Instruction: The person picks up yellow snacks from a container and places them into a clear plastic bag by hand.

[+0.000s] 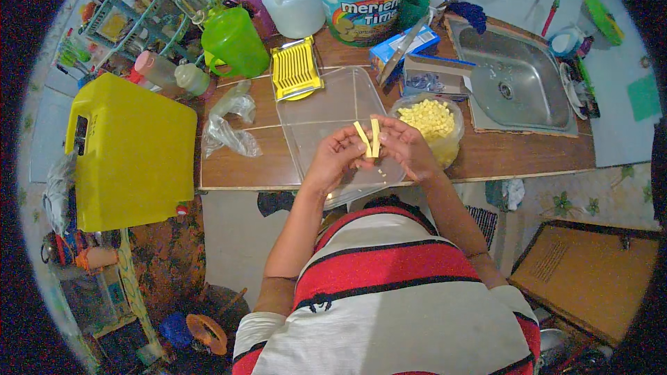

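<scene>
My left hand (pixel 336 159) and my right hand (pixel 406 146) meet above the near part of a clear plastic tray or lid (pixel 333 114). Each holds pale yellow food sticks, possibly cheese: the left stick (pixel 363 135) leans and the right stick (pixel 375 140) stands nearly upright, their lower ends close together. A few crumbs lie on the clear plastic below. Just right of my right hand, a clear bag (pixel 445 153) is full of small yellow cubes (pixel 427 117). A yellow slicer with parallel wires (pixel 296 70) rests at the far left corner of the tray.
Beyond the tray, a knife (pixel 401 54) lies across a blue box (pixel 424 41), beside an open carton (pixel 435 75). A steel sink (pixel 513 88) is at right. A crumpled plastic bag (pixel 232 122), yellow jerrycan (pixel 135 156), green pitcher (pixel 237 41) and lidless bucket (pixel 365 10) also stand about.
</scene>
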A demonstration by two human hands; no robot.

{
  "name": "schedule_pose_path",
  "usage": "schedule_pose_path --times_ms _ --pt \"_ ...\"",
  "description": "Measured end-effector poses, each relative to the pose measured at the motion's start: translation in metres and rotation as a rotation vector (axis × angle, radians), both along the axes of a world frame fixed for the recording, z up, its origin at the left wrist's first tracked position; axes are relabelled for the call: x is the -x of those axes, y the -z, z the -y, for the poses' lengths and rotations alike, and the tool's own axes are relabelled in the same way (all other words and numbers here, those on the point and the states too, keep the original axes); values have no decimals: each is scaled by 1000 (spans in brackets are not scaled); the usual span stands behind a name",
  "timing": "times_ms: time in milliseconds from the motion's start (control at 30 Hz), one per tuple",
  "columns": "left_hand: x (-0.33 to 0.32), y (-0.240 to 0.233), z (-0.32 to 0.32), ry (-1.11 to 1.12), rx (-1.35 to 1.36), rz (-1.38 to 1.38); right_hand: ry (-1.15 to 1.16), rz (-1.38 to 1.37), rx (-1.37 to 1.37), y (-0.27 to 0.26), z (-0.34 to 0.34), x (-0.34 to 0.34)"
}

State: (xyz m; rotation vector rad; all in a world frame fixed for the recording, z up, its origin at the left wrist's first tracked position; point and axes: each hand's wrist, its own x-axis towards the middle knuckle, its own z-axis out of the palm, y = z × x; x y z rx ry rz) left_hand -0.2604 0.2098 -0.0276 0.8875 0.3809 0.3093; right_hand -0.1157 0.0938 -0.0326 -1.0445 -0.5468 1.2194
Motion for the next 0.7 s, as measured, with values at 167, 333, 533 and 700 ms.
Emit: schedule_pose_path --times_ms 167,333,533,700 --pt "3 27 -6 -125 95 -35 213 -148 6 1 -4 0" --pt "17 63 -27 -22 -951 -555 224 -67 95 11 10 -17" --pt "7 64 -18 -352 -1472 -591 216 52 222 -7 26 -21" --pt "-26 -4 3 -143 -1087 -458 264 137 174 -7 35 -27"
